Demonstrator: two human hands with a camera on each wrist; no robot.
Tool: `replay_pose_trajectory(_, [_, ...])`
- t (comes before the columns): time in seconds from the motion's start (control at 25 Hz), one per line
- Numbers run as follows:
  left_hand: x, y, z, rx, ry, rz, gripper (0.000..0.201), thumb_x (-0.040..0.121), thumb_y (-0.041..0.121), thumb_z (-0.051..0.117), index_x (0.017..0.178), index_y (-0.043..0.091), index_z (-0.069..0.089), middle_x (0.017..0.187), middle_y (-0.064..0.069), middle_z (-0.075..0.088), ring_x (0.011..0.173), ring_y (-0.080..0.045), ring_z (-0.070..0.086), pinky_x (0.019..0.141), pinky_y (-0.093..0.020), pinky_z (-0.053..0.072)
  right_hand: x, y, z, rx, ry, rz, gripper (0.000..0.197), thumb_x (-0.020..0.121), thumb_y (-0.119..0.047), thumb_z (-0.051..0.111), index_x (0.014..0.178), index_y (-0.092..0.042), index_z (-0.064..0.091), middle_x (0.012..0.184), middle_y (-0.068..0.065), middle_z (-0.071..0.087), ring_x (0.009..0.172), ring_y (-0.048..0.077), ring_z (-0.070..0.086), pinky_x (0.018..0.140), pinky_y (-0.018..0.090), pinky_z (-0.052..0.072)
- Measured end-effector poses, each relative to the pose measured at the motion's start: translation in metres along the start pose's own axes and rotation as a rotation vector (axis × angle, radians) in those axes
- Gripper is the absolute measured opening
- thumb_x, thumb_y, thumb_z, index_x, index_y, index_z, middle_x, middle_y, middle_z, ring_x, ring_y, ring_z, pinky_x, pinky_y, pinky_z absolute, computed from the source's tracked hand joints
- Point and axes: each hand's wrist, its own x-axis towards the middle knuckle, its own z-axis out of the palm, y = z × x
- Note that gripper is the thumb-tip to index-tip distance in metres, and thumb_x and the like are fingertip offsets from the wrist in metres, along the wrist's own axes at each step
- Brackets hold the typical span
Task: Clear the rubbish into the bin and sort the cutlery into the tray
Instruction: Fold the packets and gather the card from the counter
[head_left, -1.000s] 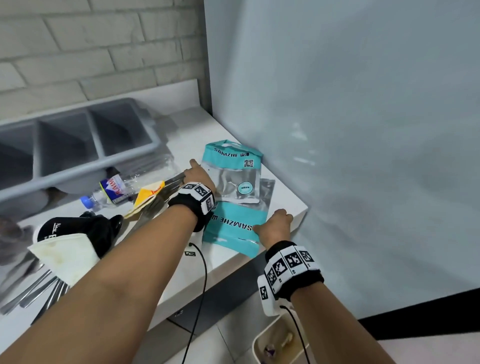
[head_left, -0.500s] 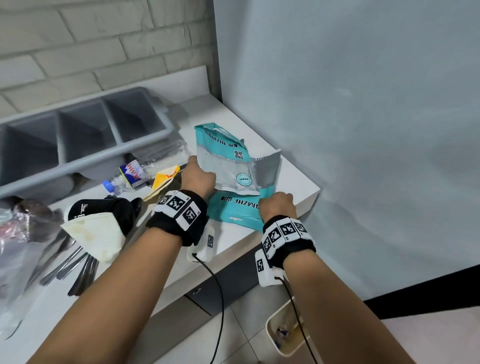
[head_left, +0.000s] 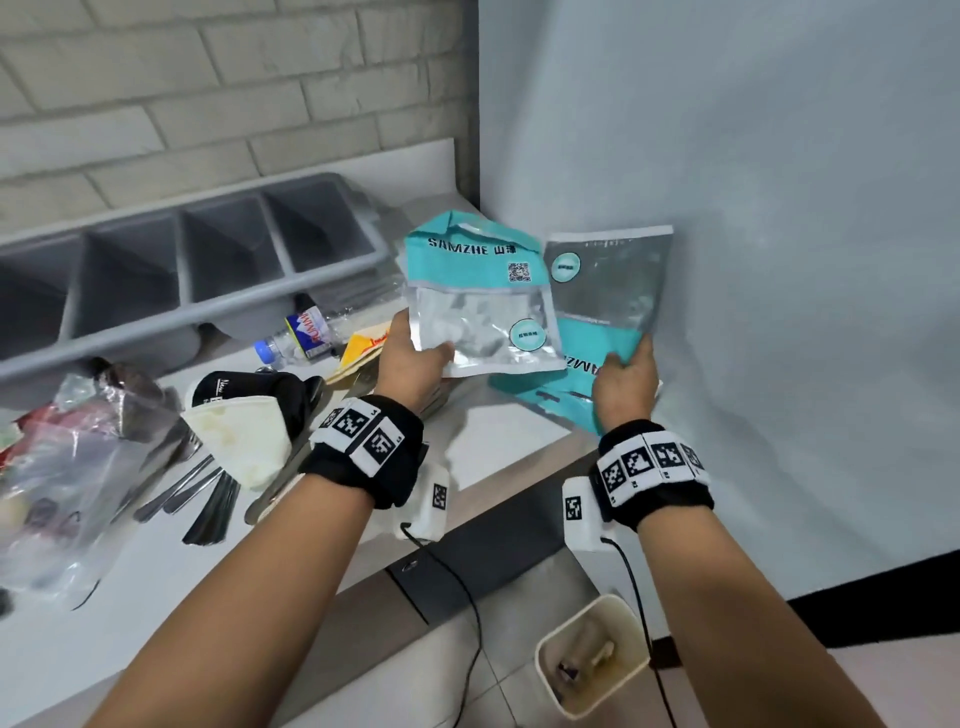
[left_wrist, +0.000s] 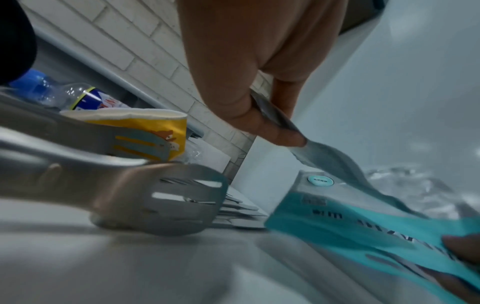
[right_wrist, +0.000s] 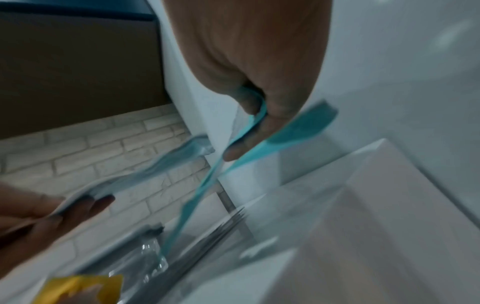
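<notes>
My left hand (head_left: 415, 358) grips a teal-and-silver packet (head_left: 480, 296) by its lower left corner and holds it up above the counter. In the left wrist view the thumb (left_wrist: 272, 131) pinches that packet's edge. My right hand (head_left: 626, 382) grips a second teal-and-silver packet (head_left: 605, 291) by its lower edge, lifted near the blue wall. The grey compartment tray (head_left: 182, 280) stands at the back left. Metal cutlery (head_left: 208, 499) lies on the white counter (head_left: 493, 447) at the left, and slotted metal tongs (left_wrist: 161, 197) lie close to my left wrist. The cream bin (head_left: 592, 660) stands on the floor below the counter's corner.
A plastic bottle (head_left: 306, 332), a yellow wrapper (head_left: 363, 345), a black cup (head_left: 249, 395) with a white mask (head_left: 244, 441) and a clear bag of rubbish (head_left: 67, 467) crowd the counter's left. The blue wall (head_left: 779, 260) closes the right side.
Both hands have lifted the two packets off the counter's right corner and pulled them apart, one in each hand. The view has also shifted, showing the bin.
</notes>
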Motion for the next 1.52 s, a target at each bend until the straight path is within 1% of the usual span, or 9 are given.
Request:
replay_pose_trajectory(0.28, [-0.015, 0.01, 0.023, 0.025, -0.173, -0.079, 0.048, 0.071, 0.001, 0.067, 0.116, 0.012, 0.053, 0.111, -0.019, 0.066, 0.096, -0.038, 0.066, 0.091, -0.052, 0.052, 0.009, -0.003, -0.02, 0.335, -0.274, 0.153, 0.021, 0.088, -0.008, 0.046, 0.091, -0.022, 0.061, 0.098, 0.012, 0.067, 0.098, 0.038, 0.063, 0.095, 0.058, 0.047])
replay_pose_trajectory(0.44, [-0.021, 0.01, 0.029, 0.041, -0.099, -0.095, 0.033, 0.083, 0.003, 0.064, 0.111, 0.011, 0.049, 0.116, -0.017, 0.062, 0.099, -0.033, 0.063, 0.093, -0.047, 0.052, 0.005, -0.009, -0.027, 0.334, -0.407, 0.153, 0.021, 0.095, -0.036, 0.043, 0.098, -0.026, 0.061, 0.099, 0.0, 0.071, 0.08, 0.016, 0.068, 0.079, 0.042, 0.057])
replay_pose_trajectory(0.64, [-0.017, 0.006, 0.016, 0.214, -0.064, -0.004, 0.046, 0.081, 0.025, 0.068, 0.121, 0.01, 0.051, 0.122, -0.011, 0.062, 0.107, -0.03, 0.062, 0.097, -0.046, 0.05, 0.005, -0.003, -0.014, 0.153, -0.409, 0.025, 0.032, 0.085, 0.006, 0.053, 0.109, -0.016, 0.052, 0.092, 0.007, 0.062, 0.077, 0.023, 0.062, 0.056, 0.02, 0.057])
replay_pose_trajectory(0.8, [0.009, 0.005, -0.023, 0.873, 0.173, 0.044, 0.053, 0.081, 0.033, 0.062, 0.13, 0.017, 0.048, 0.137, -0.013, 0.045, 0.126, -0.033, 0.045, 0.106, -0.048, 0.039, -0.004, -0.005, -0.01, 0.172, -0.348, 0.025, 0.036, 0.085, 0.011, 0.05, 0.116, -0.009, 0.052, 0.079, -0.004, 0.057, 0.068, 0.011, 0.057, 0.047, 0.009, 0.052])
replay_pose_trajectory(0.92, [0.021, 0.002, -0.044, 1.099, 0.077, -0.079, 0.054, 0.086, 0.032, 0.053, 0.135, 0.013, 0.043, 0.14, -0.016, 0.045, 0.128, -0.036, 0.044, 0.105, -0.05, 0.036, -0.013, 0.001, -0.006, 0.152, -0.312, 0.048, 0.035, 0.085, 0.011, 0.05, 0.116, -0.005, 0.054, 0.08, -0.001, 0.058, 0.068, 0.013, 0.058, 0.048, 0.009, 0.053])
replay_pose_trajectory(1.04, [0.026, 0.004, -0.052, 1.2, -0.037, -0.009, 0.036, 0.093, 0.016, 0.042, 0.124, 0.002, 0.055, 0.129, -0.019, 0.057, 0.12, -0.035, 0.054, 0.097, -0.039, 0.045, -0.024, 0.006, -0.009, 0.2, -0.283, 0.083, 0.028, 0.086, 0.009, 0.051, 0.106, -0.011, 0.054, 0.081, 0.0, 0.06, 0.07, 0.016, 0.06, 0.048, 0.011, 0.054])
replay_pose_trajectory(1.24, [0.017, 0.021, -0.062, 0.976, 0.094, 0.005, 0.035, 0.09, -0.001, 0.038, 0.116, 0.002, 0.061, 0.123, -0.02, 0.062, 0.116, -0.035, 0.057, 0.093, -0.04, 0.048, -0.053, 0.008, -0.018, 0.19, -0.209, 0.097, 0.026, 0.088, 0.005, 0.052, 0.105, -0.015, 0.054, 0.096, 0.007, 0.064, 0.081, 0.024, 0.063, 0.069, 0.027, 0.059])
replay_pose_trajectory(1.36, [-0.013, 0.037, -0.058, 0.738, 0.167, 0.184, 0.032, 0.09, 0.007, 0.043, 0.115, 0.008, 0.063, 0.11, -0.019, 0.068, 0.105, -0.035, 0.062, 0.086, -0.037, 0.049, -0.073, 0.012, -0.029, 0.234, -0.177, 0.07, 0.026, 0.088, 0.006, 0.05, 0.103, -0.015, 0.053, 0.087, 0.0, 0.063, 0.073, 0.018, 0.063, 0.058, 0.02, 0.059])
replay_pose_trajectory(1.52, [-0.082, 0.023, -0.032, 0.387, -0.029, 0.407, 0.022, 0.091, 0.013, 0.05, 0.105, 0.003, 0.064, 0.087, -0.01, 0.066, 0.078, -0.022, 0.059, 0.067, -0.019, 0.038, -0.107, 0.032, -0.065, 0.26, -0.005, 0.078, 0.025, 0.087, 0.004, 0.051, 0.095, -0.02, 0.055, 0.083, -0.005, 0.062, 0.071, 0.013, 0.062, 0.057, 0.018, 0.057])
